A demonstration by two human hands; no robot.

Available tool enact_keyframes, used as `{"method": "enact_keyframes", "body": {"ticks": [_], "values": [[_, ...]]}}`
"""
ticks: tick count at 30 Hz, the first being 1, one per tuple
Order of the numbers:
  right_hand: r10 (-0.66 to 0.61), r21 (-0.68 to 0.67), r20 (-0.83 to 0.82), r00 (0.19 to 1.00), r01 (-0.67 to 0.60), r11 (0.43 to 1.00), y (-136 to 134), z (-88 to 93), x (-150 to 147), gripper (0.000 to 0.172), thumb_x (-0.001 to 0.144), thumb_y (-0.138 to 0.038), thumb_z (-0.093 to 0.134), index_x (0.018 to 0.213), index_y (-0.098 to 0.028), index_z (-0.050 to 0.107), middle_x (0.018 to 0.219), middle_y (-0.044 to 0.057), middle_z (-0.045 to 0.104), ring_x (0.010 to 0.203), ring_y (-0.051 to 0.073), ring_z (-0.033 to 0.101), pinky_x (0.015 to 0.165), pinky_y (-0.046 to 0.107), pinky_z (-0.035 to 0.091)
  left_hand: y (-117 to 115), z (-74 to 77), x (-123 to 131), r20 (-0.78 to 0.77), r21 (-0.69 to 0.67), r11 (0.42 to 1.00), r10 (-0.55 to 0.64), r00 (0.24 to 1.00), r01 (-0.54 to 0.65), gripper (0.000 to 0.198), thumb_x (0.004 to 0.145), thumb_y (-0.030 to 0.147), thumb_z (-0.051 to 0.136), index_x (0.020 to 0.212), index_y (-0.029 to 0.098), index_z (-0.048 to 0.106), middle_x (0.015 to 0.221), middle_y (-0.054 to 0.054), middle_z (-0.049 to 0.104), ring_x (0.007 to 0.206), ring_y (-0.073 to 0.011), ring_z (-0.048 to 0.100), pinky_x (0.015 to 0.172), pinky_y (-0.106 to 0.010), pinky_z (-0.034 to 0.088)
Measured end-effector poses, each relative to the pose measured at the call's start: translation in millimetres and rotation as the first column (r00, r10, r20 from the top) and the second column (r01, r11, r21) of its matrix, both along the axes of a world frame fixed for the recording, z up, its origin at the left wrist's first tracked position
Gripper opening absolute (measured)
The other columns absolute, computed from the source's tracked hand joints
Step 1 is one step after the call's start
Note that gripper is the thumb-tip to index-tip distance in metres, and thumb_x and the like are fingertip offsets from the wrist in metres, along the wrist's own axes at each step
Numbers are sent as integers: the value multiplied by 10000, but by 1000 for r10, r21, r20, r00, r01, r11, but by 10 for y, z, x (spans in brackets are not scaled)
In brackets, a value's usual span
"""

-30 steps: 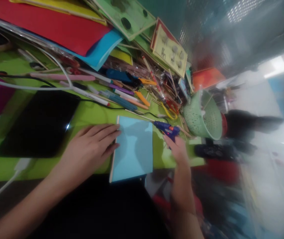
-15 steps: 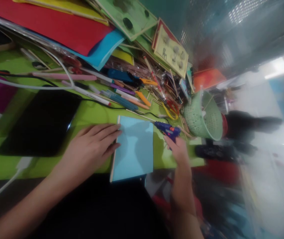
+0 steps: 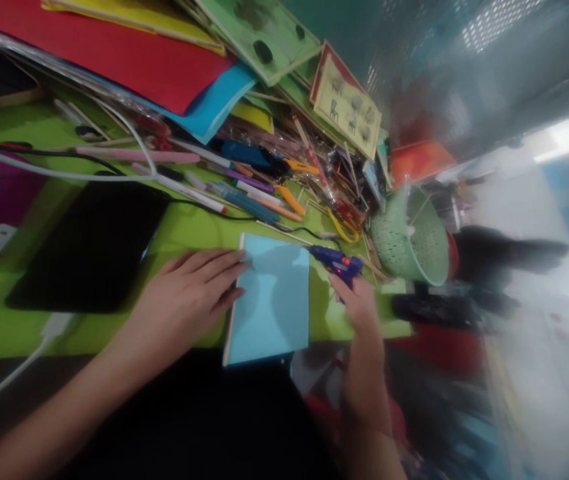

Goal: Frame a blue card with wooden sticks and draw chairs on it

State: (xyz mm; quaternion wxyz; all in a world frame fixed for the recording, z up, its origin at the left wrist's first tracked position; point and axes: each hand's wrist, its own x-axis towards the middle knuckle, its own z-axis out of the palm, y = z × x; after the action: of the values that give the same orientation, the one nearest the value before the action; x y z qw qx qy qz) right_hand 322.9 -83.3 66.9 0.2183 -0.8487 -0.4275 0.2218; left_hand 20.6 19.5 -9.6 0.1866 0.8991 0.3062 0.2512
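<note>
A light blue sheet of paper or card (image 3: 274, 300) lies at the near edge of the green table, with a thin wooden stick (image 3: 231, 327) along its left side. My left hand (image 3: 197, 287) rests there with its fingers stretched out, the fingertips on the stick and the sheet's left edge. In my right hand (image 3: 362, 303) is a blue hot glue gun (image 3: 339, 261), gripped by its handle. Its nozzle points left, at the sheet's top right corner; whether it touches is too blurred to tell. A small red light shows on the gun.
Left of the sheet lies a black tablet (image 3: 94, 243) with a white cable. Behind are several pens, scissors (image 3: 342, 227) with yellow and red handles, sticks and coloured sheets (image 3: 129, 57). A pale green basket (image 3: 404, 233) stands at the right.
The whole view has shifted slightly to the right. Both hands, the glue gun and the sheet keep almost the same places relative to each other.
</note>
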Motion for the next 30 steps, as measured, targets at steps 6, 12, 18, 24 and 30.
{"method": "enact_keyframes", "body": {"ticks": [6, 12, 18, 24, 30], "values": [[25, 11, 26, 999, -26, 1000, 5, -7, -21, 409, 869, -593, 672, 701, -224, 622, 555, -27, 546, 574, 175, 514, 598, 323, 382, -7, -16, 0, 12, -23, 1000, 10, 1000, -10, 402, 1110, 384, 457, 1378, 230, 714, 1473, -85, 702, 1340, -346, 666, 1067, -553, 530], [47, 27, 10, 999, -47, 999, 0, -24, 13, 404, 862, -593, 662, 680, -236, 613, 536, -36, 542, 541, 165, 511, 568, 300, 382, -2, -16, 5, 31, -34, 999, 6, 1000, -5, 397, 1102, 378, 465, 1371, 237, 720, 1469, -83, 705, 1322, -355, 676, 1049, -566, 535], [-7, 51, 10, 1000, 7, 999, -73, -12, 78, 395, 847, -591, 669, 692, -229, 638, 533, -34, 553, 536, 163, 524, 574, 302, 408, 0, -30, 0, 20, -10, 1000, 8, 1000, -8, 370, 1095, 364, 488, 1352, 233, 721, 1477, -75, 700, 1316, -352, 679, 1048, -558, 530], [-6, 57, 23, 1000, 5, 998, -44, -31, 74, 401, 833, -612, 672, 683, -241, 635, 521, -34, 558, 531, 174, 533, 566, 305, 410, 2, -15, 2, 15, -10, 1000, 6, 1000, -5, 377, 1098, 358, 473, 1343, 223, 726, 1465, -71, 708, 1307, -354, 685, 1030, -560, 533], [1, 36, 18, 1000, -2, 999, -52, -16, 70, 414, 838, -614, 671, 660, -246, 606, 533, -24, 556, 529, 174, 523, 561, 311, 391, 0, -20, 3, 11, -2, 1000, 9, 1000, -9, 388, 1106, 370, 460, 1349, 224, 725, 1471, -68, 704, 1307, -350, 685, 1038, -554, 527]]}}
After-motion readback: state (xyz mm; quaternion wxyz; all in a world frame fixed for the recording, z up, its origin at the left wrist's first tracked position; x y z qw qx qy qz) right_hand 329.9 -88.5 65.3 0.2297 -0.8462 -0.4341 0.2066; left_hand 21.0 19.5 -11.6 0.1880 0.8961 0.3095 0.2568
